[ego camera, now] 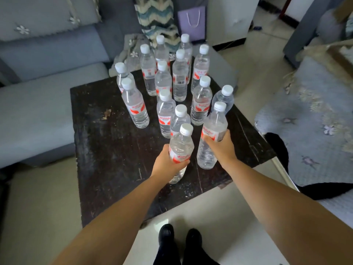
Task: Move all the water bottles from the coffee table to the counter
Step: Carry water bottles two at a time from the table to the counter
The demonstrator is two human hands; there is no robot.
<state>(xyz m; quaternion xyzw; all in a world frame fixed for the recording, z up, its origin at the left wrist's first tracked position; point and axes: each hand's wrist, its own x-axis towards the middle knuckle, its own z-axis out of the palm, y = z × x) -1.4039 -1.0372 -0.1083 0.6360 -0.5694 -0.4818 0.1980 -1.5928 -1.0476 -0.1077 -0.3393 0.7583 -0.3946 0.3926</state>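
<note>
Over a dark, scuffed coffee table, seen from a head-worn camera looking down, a person reaches forward with both bare arms. On the table's near half, the left hand curls its fingers around the labelled middle of a clear water bottle. Just right of it, the right hand wraps the waist of a second bottle. Whether either base has left the table cannot be told. A crowd of about a dozen more capped bottles stands upright toward the table's far side, the nearest touching or almost touching the two being held. The counter is not in view.

The likely trouble is that lifting or tilting either bottle nudges those neighbours and topples several together, some rolling off the table's edge. The thin plastic may also buckle under a tight squeeze and slip.
</note>
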